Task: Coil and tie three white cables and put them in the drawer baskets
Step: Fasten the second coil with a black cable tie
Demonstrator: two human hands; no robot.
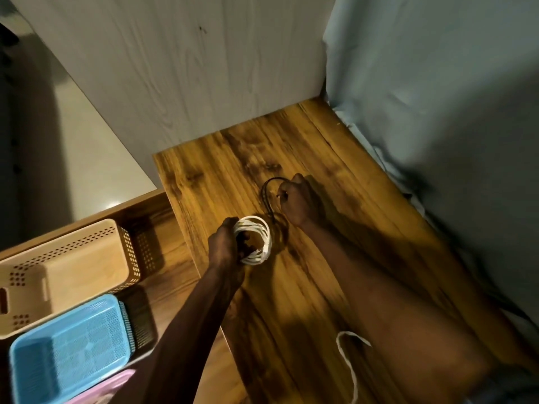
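Note:
My left hand (226,243) grips a coiled white cable (258,239) just above the wooden tabletop (335,182). A little farther back, my right hand (297,199) is curled round a thin dark tie (267,193) that loops up from the coil. Another white cable (348,363) lies loose on the table near the front edge, partly hidden by my right forearm. In the open drawer at the left stand a beige basket (73,275), a blue basket (67,351) and the corner of a pink basket (116,383).
A pale wood-grain panel (180,71) rises behind the table. Grey-blue fabric (437,97) hangs along the right edge. A light floor (96,158) shows at the left beyond the drawer.

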